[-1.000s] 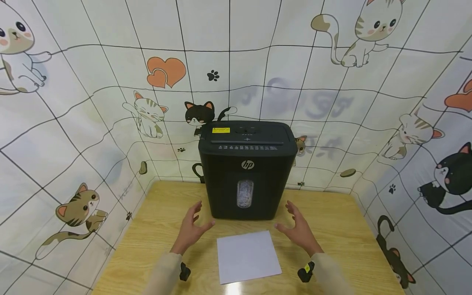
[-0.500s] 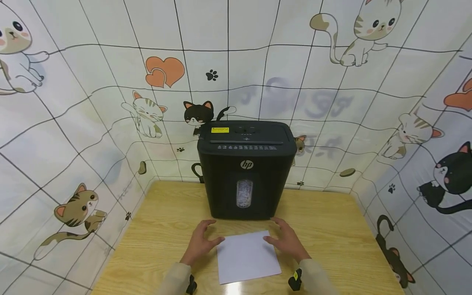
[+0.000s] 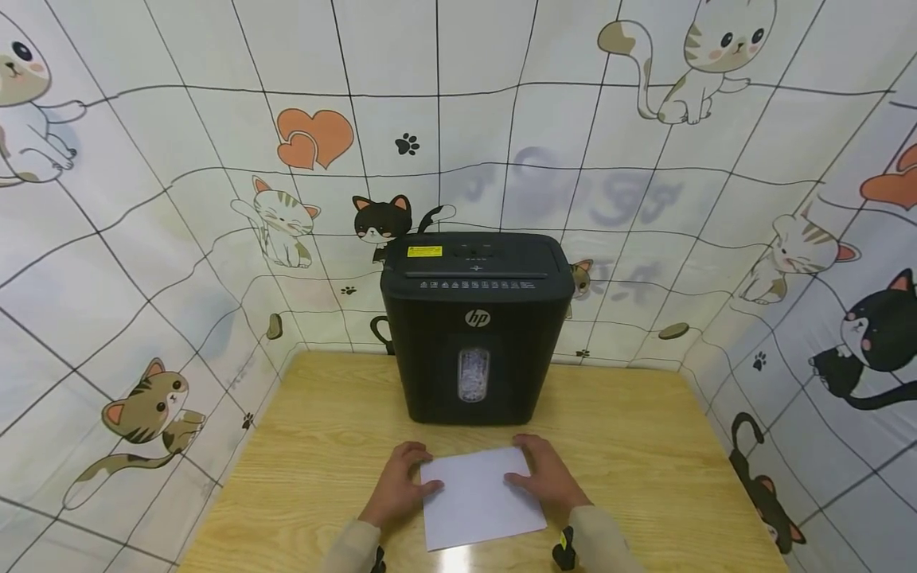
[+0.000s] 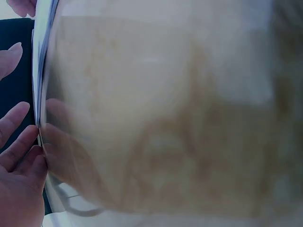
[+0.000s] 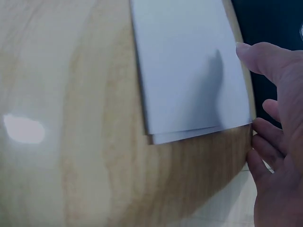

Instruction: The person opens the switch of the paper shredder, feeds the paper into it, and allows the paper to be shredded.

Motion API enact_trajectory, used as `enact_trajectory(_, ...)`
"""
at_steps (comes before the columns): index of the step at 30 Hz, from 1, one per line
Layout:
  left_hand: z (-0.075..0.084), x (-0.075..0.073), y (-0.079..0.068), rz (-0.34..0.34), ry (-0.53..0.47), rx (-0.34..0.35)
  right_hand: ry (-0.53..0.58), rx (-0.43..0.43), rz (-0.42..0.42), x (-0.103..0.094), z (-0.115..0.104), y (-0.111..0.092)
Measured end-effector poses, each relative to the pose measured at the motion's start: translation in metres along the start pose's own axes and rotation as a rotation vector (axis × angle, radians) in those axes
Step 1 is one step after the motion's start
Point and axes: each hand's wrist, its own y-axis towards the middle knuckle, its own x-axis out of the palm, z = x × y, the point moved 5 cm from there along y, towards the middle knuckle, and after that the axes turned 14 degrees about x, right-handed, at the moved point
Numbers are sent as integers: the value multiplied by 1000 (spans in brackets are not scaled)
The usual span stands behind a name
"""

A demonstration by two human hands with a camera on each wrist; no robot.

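A small stack of white paper (image 3: pixel 481 505) lies flat on the table, with sheet edges slightly offset at one corner in the right wrist view. At its left edge is my left hand (image 3: pixel 399 483), thumb over the sheet. The left wrist view shows these fingers (image 4: pixel 21 151) against the stack's side, thumb raised off it. My right hand (image 3: pixel 547 477) stands at the opposite edge. Its thumb (image 5: pixel 258 56) hovers over the top sheet, casting a shadow, while the other fingertips meet the corner. Neither hand is curled round the paper.
Behind the paper stands a black HP paper shredder (image 3: pixel 430 358) with a feed slot on top and a window showing shreds. The wooden table (image 3: pixel 286 469) is glossy. A cat-patterned curtain (image 3: pixel 473 127) surrounds it at the back and sides.
Both hands have come inward and down from beside the shredder to the left and right edges of the paper. The paper and shredder have stayed in place.
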Motion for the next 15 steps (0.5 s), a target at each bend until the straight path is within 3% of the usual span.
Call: enact_trajectory(15,-2,1,-1,-58,24,9,-63,4,3,5,-2,-6)
